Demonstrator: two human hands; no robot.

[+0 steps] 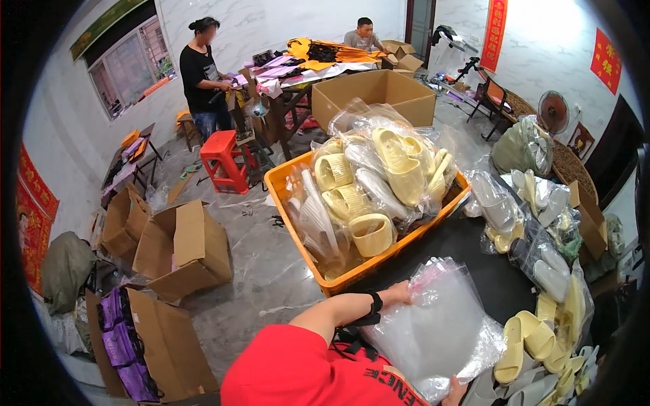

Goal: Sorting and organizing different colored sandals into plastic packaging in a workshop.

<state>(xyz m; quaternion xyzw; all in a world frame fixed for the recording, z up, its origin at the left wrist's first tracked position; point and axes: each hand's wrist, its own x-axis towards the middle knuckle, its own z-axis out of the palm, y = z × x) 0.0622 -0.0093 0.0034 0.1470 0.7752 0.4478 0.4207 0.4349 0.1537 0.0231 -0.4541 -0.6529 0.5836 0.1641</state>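
Note:
A stack of clear plastic bags with a pinkish top edge lies across the dark table in front of me. My left hand grips the stack near that edge, its fingers partly covered by plastic. At the stack's near corner, my right hand is closed on the bags, partly hidden by them. Just beyond stands an orange crate heaped with bagged cream and white slippers. Loose cream slippers and pale grey ones are right of the bags.
More bagged slippers cover the table's right side. Behind the crate sits a large cardboard box. Left are open cartons, one with purple bags, and a red stool. Two people are at the far worktable.

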